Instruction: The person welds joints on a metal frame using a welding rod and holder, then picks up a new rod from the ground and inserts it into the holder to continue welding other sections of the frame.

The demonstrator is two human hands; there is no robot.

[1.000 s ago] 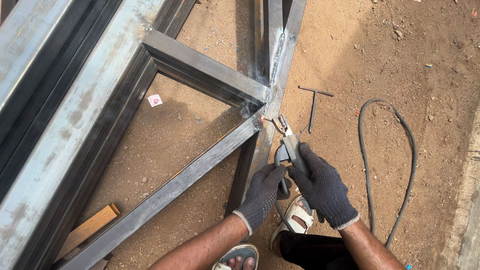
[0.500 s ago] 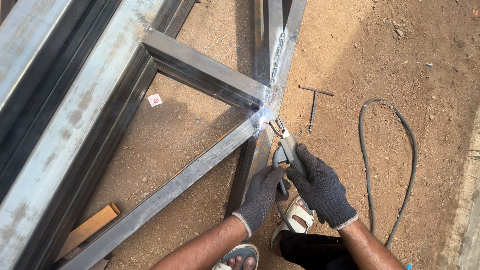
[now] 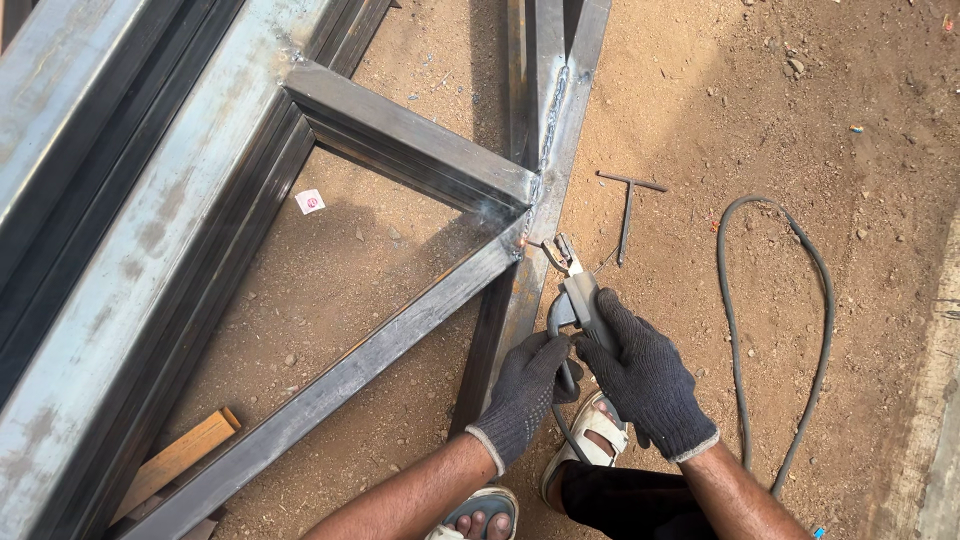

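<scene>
Electrode holder (image 3: 578,292), grey, clamp type: gripped by both gloved hands, jaws pointed up and left toward steel frame joint (image 3: 525,215). Short electrode stub seen at jaw tip, ending just beside diagonal tube (image 3: 390,335); actual contact with metal not discernible.

Head view:
- Right hand (image 3: 645,380), dark knit glove: closed around holder handle from the right, fingers wrapped over grey body.
- Left hand (image 3: 525,390), dark knit glove: closed just below and left of right hand, touching it, curled around lower handle and grey cable leaving it.
- Both hands together, clamped on the same tool, positioned low and right of centre, above sandalled feet (image 3: 590,440).
- Steel frame of rectangular tube lying on sandy ground (image 3: 780,110): cross member (image 3: 400,135) and diagonal tube meeting vertical member (image 3: 545,110) at joint; weld bead visible along vertical seam above joint.
- Welding cable (image 3: 800,330), grey: looped on ground right of hands, well apart from frame.
- Chipping hammer (image 3: 627,205), T-shaped, dark: lying on ground just right of vertical member, near holder jaws.
- Wooden offcut (image 3: 180,455): bottom left, beside long frame tube.
- Small white tag (image 3: 309,201): on ground inside frame opening.
</scene>
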